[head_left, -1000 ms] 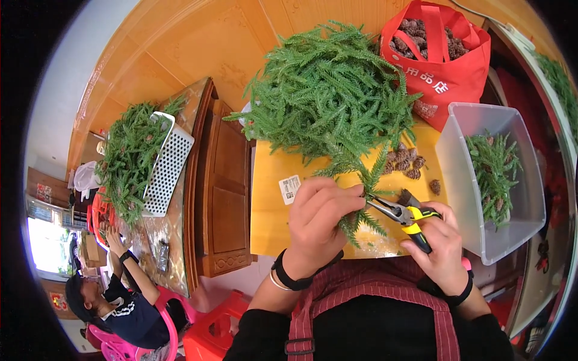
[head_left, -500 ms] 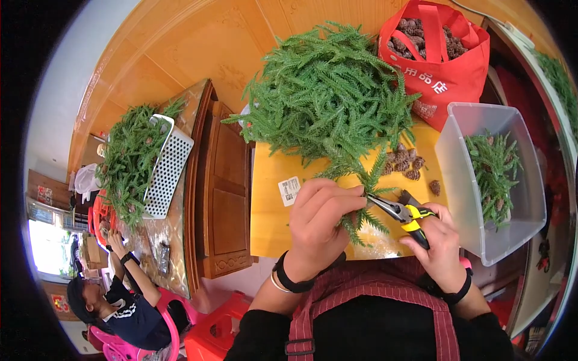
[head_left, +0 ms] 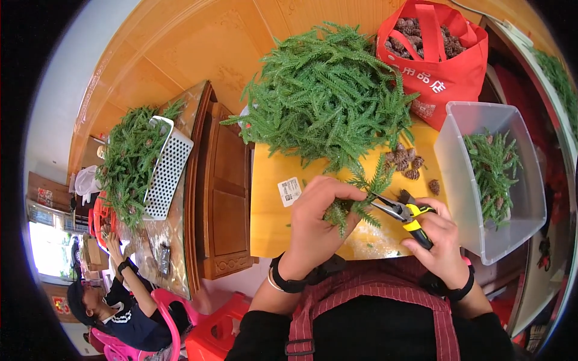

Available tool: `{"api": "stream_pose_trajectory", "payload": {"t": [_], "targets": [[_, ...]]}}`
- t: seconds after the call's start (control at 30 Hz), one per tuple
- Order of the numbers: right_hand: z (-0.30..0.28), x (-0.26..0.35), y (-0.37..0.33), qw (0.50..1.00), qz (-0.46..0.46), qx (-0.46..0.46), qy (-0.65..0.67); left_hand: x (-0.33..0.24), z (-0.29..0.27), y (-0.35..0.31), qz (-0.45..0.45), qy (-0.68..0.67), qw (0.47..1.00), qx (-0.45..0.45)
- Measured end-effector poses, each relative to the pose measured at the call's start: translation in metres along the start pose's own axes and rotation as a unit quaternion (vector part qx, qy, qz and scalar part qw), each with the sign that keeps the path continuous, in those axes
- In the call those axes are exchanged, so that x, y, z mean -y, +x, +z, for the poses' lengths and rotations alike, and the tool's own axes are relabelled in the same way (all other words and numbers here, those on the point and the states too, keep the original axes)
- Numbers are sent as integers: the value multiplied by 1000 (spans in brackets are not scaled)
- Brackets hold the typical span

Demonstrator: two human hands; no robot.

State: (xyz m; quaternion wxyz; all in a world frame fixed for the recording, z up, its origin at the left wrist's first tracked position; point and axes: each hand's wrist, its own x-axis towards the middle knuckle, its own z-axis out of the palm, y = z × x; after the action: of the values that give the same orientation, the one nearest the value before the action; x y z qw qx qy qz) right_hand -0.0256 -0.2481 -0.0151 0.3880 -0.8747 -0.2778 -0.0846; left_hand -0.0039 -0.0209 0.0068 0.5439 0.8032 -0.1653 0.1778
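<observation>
My left hand (head_left: 319, 219) pinches a green artificial pine sprig (head_left: 378, 180) over the yellow tabletop (head_left: 269, 231). Its needles stick out above and below my fingers. In my right hand (head_left: 444, 246) are long-nose pliers (head_left: 414, 226) with yellow-and-black handles. The tips of the pliers reach the sprig beside my left thumb and fingertips; what exactly they grip there is too small to tell. Just beyond the pliers lie several brown pine cones (head_left: 404, 161), with a single cone (head_left: 434, 186) apart to the right. A large heap of green sprigs (head_left: 328, 96) covers the table's far side.
To the right stands a clear plastic bin (head_left: 522, 237) holding sprigs with cones. Behind it is a red bag (head_left: 448, 81) full of cones. A white label (head_left: 289, 191) lies on the table. At left, a person (head_left: 129, 313) sits by another table with a white basket (head_left: 170, 177) and greenery.
My left hand has turned a little, tilting the sprig; its lower needles now sit closer under my fingers. The pliers stay at the sprig, almost unmoved.
</observation>
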Motion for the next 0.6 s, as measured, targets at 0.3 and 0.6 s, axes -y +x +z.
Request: {"api": "stream_pose_trajectory", "payload": {"t": [0.3, 0.6], "targets": [[-3, -8, 0, 983, 46, 56, 167, 0, -3, 0, -83, -105, 989, 71], [-12, -3, 6, 990, 29, 58, 122, -3, -6, 3, -228, -272, 928, 113]]}}
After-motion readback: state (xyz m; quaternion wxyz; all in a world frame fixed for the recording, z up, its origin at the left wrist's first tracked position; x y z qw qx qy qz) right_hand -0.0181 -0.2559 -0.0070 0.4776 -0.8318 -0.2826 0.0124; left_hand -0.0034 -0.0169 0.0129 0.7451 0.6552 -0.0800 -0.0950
